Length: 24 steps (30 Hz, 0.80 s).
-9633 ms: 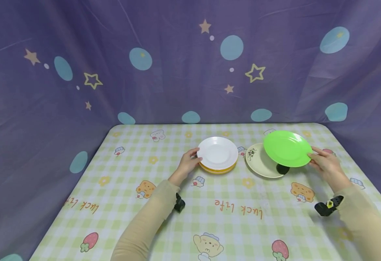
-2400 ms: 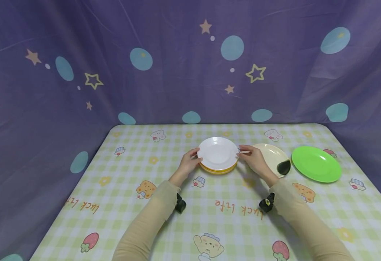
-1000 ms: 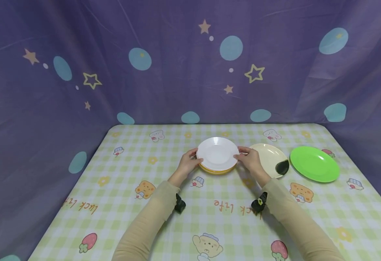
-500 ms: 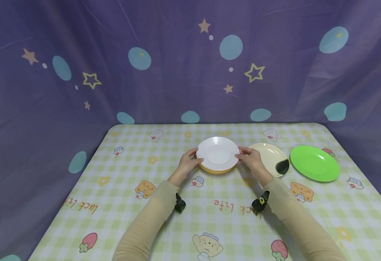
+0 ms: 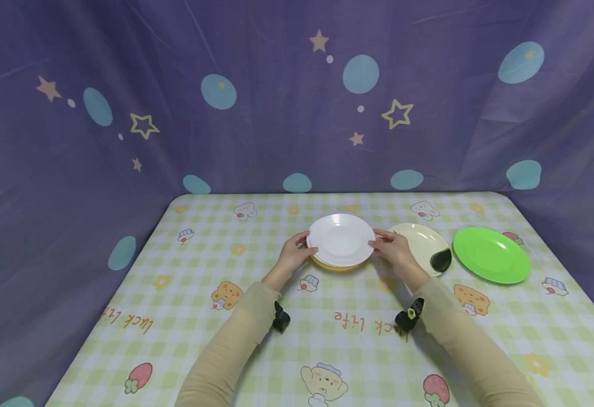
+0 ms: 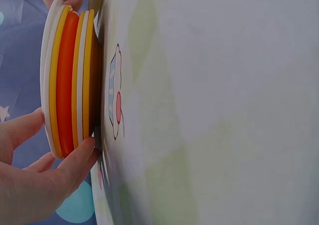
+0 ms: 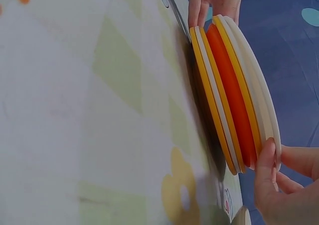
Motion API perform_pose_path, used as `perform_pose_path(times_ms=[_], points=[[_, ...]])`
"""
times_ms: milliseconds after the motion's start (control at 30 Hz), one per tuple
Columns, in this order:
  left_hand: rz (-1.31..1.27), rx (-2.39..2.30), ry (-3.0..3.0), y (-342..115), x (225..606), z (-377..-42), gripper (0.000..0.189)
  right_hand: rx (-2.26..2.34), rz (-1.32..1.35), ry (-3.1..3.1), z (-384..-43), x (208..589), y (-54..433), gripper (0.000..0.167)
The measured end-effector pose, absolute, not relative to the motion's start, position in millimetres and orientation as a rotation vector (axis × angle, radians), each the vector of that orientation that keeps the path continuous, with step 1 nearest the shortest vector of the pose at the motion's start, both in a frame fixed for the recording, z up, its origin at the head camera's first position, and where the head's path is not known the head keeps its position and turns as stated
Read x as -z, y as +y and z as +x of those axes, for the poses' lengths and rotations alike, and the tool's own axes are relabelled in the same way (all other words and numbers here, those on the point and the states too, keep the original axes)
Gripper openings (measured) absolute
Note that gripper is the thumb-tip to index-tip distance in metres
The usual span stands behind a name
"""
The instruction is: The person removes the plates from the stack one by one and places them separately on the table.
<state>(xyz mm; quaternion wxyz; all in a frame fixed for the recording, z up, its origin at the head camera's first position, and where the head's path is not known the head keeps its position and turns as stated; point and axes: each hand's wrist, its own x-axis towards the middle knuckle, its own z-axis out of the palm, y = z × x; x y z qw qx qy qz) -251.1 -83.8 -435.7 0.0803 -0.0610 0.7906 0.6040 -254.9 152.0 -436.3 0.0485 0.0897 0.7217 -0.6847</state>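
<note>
A white plate (image 5: 341, 240) tops a stack of several plates on the table. Below it, the wrist views show yellow, white and orange edges, with an orange plate (image 6: 66, 85) in the middle. My left hand (image 5: 291, 257) holds the stack at its left side, fingers and thumb spread over its height. At the right side, my right hand (image 5: 397, 255) pinches the rim of the white plate at the top. That plate sits slightly to the right over the plates beneath. The right hand partly hides a cream plate (image 5: 421, 240).
The cream plate bears a dark teardrop-shaped patch (image 5: 441, 260). Right of it lies a green plate (image 5: 491, 255). A checked cloth (image 5: 276, 362) covers the table, and a purple curtain (image 5: 276, 135) hangs behind and at the sides.
The green plate was put down right of the cream plate. My right hand then came to the stack and took the white plate's rim, which has shifted slightly right. The left hand stayed put.
</note>
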Motion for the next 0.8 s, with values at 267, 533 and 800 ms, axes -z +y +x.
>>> perform_pose_path(times_ms=[267, 533, 800], points=[[-0.182, -1.849, 2.326, -84.6, 436.4, -252.3, 0.054, 2.156, 0.310, 2.120, -256.3, 435.5, 155.5, 0.049], [-0.159, -1.874, 2.334, -85.2, 436.7, -251.6, 0.053, 2.161, 0.291, 2.087, -250.9, 427.9, 158.5, 0.049], [-0.159, -1.870, 2.334, -84.9, 435.8, -250.8, 0.053, 2.151, 0.275, 2.090, -244.9, 422.9, 162.0, 0.049]])
